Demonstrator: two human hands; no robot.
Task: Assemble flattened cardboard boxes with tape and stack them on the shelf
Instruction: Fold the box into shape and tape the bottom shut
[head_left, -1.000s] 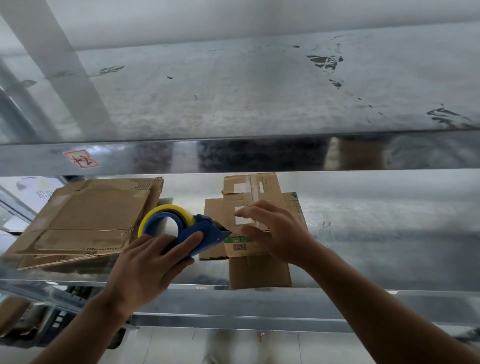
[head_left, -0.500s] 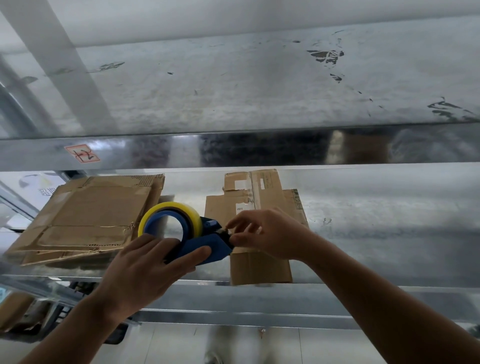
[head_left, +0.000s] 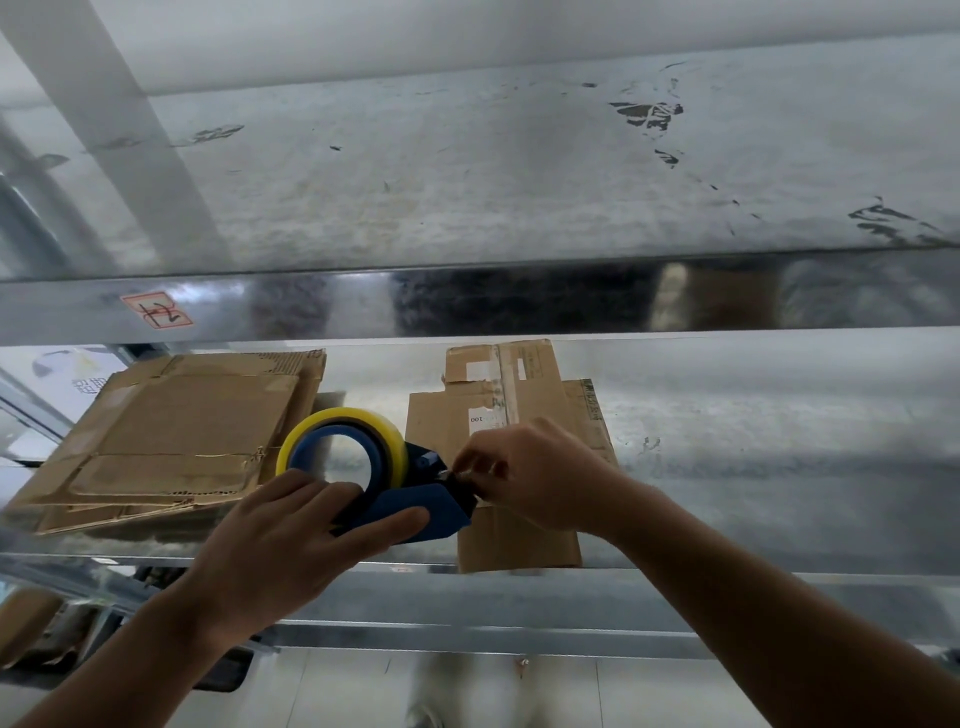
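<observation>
- Left hand (head_left: 280, 535): grips the blue tape dispenser (head_left: 426, 512) from the near side, with the fingers laid over its frame and the thumb stretched along its lower body.
- Tape dispenser: held just above the front part of the lower shelf (head_left: 753, 467), its nose pointing right; a yellow tape roll (head_left: 387, 436) sits on its blue hub.
- Right hand (head_left: 540, 478): fingers curled, with the fingertips pinching at the dispenser's nose; whether a tape end lies between them is too small to tell.
- Flattened box (head_left: 524, 384): lies flat on the lower shelf, directly behind and beneath the right hand, its near end reaching the shelf's front edge; pale labels and a tape strip show on its far flaps.
- Cardboard stack (head_left: 182, 436): several flattened sheets piled on the same shelf, to the left of the dispenser and apart from the single box.
- Upper shelf (head_left: 467, 182): scuffed bare metal, with a red-bordered sticker (head_left: 157, 309) on its front rail at left.
</observation>
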